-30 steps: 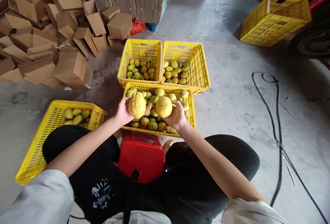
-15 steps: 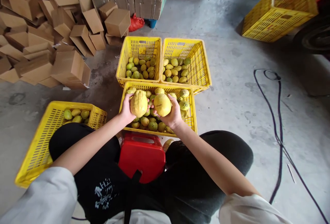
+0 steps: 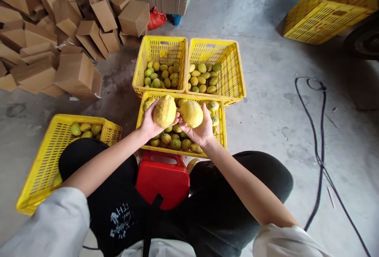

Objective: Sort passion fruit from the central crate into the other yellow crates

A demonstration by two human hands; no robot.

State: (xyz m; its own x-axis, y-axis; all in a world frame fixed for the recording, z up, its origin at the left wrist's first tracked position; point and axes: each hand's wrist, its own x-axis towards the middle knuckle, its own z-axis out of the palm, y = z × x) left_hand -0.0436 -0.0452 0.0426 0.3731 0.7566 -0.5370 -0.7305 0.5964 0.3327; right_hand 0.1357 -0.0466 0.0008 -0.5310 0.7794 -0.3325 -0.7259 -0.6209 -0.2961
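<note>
My left hand [image 3: 150, 124] is closed round a yellow melon [image 3: 164, 111] with a ribbed, bumpy skin. In my right hand [image 3: 202, 130] lies a smoother, rounder yellow melon [image 3: 192, 114], fingers curled beneath it. Both fruits are held up side by side, and the fingertips of the two hands come close together between them. Directly below is a yellow plastic crate [image 3: 222, 130] filled with yellow and green melons [image 3: 175, 143]; my hands hide part of its contents.
Two yellow crates [image 3: 240, 67] holding more fruit stand just beyond. Another crate [image 3: 38, 158] with fruit is by my left knee. A red stool [image 3: 162, 180] sits between my legs. Cardboard boxes [image 3: 78, 71] pile up at left; a black cable [image 3: 322, 130] lies right.
Both hands have shifted slightly right with their melons, and the left melon is now tilted. The right melon has turned, so its dark mark no longer shows. The view has moved a little.
</note>
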